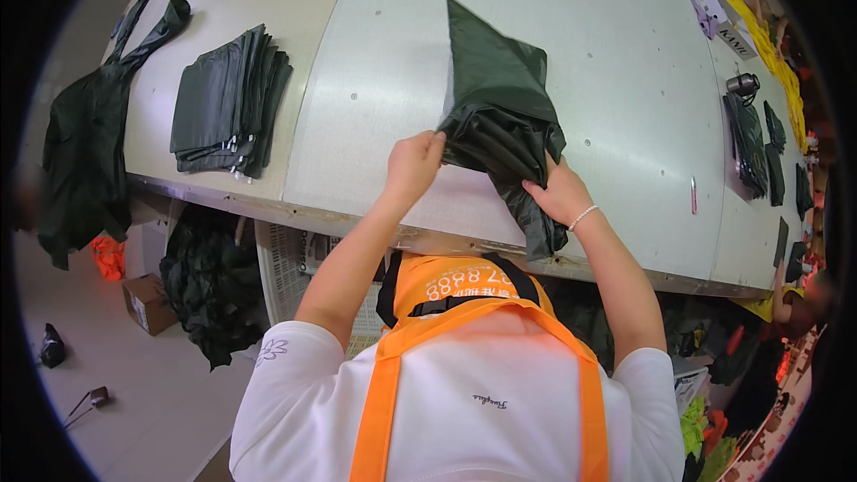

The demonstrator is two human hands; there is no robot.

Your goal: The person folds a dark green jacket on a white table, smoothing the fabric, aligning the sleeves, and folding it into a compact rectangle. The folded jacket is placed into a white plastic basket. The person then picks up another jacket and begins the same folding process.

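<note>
A dark green, slightly shiny fabric piece lies on the pale table in front of me. Its far end is spread flat to a point, while the near part is bunched into folds and hangs toward the table's front edge. My left hand pinches the left edge of the fabric between thumb and fingers. On the other side, my right hand is closed on the crumpled part, its thumb on top and some fingers hidden in the folds.
Left of me stands a stack of folded dark green pieces. Beyond it a loose dark garment drapes over the table's edge. A small red tool and dark folded packs lie at the right. Below are a fabric heap and cardboard box.
</note>
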